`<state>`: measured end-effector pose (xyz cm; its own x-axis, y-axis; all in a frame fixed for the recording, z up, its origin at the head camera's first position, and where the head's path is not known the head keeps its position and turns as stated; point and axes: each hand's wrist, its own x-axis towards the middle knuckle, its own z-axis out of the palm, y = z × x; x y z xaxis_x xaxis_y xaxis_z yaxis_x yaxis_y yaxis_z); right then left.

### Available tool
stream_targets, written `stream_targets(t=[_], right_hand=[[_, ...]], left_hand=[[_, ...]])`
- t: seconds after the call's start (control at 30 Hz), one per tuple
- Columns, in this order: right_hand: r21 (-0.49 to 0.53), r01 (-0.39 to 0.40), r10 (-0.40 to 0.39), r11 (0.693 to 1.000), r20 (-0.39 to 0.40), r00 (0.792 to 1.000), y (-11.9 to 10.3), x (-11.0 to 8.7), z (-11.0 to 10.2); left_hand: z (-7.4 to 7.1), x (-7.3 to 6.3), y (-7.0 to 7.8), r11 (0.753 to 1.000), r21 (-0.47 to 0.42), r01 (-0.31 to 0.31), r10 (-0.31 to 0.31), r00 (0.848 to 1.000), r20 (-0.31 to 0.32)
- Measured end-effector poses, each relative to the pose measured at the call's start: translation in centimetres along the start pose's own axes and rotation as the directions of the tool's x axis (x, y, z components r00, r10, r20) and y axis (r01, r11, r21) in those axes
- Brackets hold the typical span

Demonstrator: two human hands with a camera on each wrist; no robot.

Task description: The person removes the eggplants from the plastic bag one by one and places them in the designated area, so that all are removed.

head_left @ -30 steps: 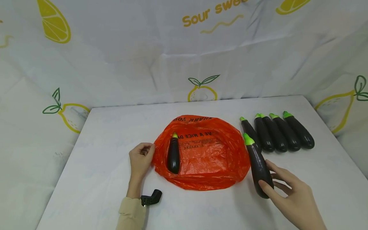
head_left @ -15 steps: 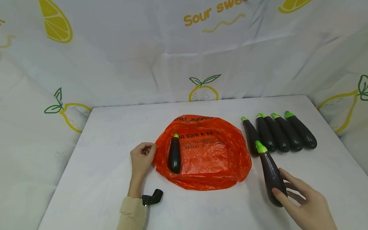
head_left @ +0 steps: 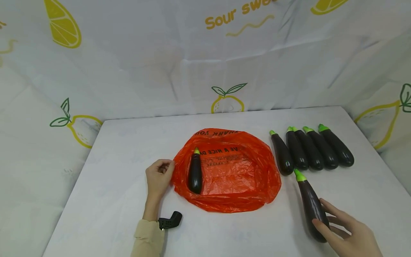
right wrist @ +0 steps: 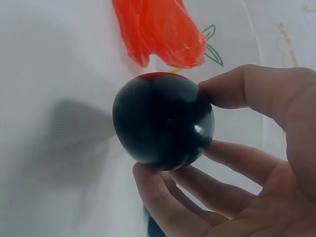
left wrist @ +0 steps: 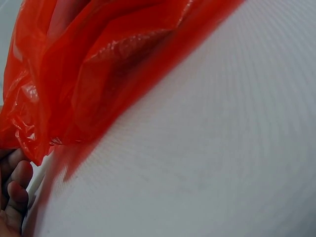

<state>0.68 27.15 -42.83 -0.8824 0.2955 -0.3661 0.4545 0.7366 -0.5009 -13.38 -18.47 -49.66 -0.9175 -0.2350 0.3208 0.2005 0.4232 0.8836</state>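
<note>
My right hand [head_left: 350, 232] grips an eggplant [head_left: 311, 205] by its thick end, with the green stem pointing away toward the row behind it. In the right wrist view the rounded dark end of this eggplant [right wrist: 163, 121] fills the middle, thumb on one side and fingers on the other. My left hand [head_left: 159, 176] pinches the left edge of a red plastic bag [head_left: 228, 205], its fingers curled. The bag lies spread with its mouth open upward, and one eggplant [head_left: 194, 173] rests inside at the left. Folds of the bag [left wrist: 98, 89] hang by the left fingertips.
Several more eggplants [head_left: 309, 151] lie side by side at the right back of the white table [head_left: 118, 150], stems pointing away. A black device [head_left: 170, 220] is at the left wrist. A white curtain with lemon prints [head_left: 141, 71] stands behind the table.
My right hand has carried its eggplant right and toward me, away from the bag's right edge. The left hand and the bag have stayed in place.
</note>
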Motion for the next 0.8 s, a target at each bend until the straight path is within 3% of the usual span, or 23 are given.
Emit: stream_targets(t=[0.37, 0.8], right_hand=[[-0.041, -0.024, 0.028, 0.999, 0.098, 0.995, 0.7, 0.8, 0.3], [-0.051, -0.008, 0.013, 0.999, 0.106, 0.994, 0.8, 1.8, 0.8]], left_hand=[[0.0, 0.0, -0.1, 1.0, 0.01, -0.007, 0.007, 1.0, -0.007], [0.0, 0.0, 0.0, 1.0, -0.001, -0.003, 0.003, 1.0, -0.005]])
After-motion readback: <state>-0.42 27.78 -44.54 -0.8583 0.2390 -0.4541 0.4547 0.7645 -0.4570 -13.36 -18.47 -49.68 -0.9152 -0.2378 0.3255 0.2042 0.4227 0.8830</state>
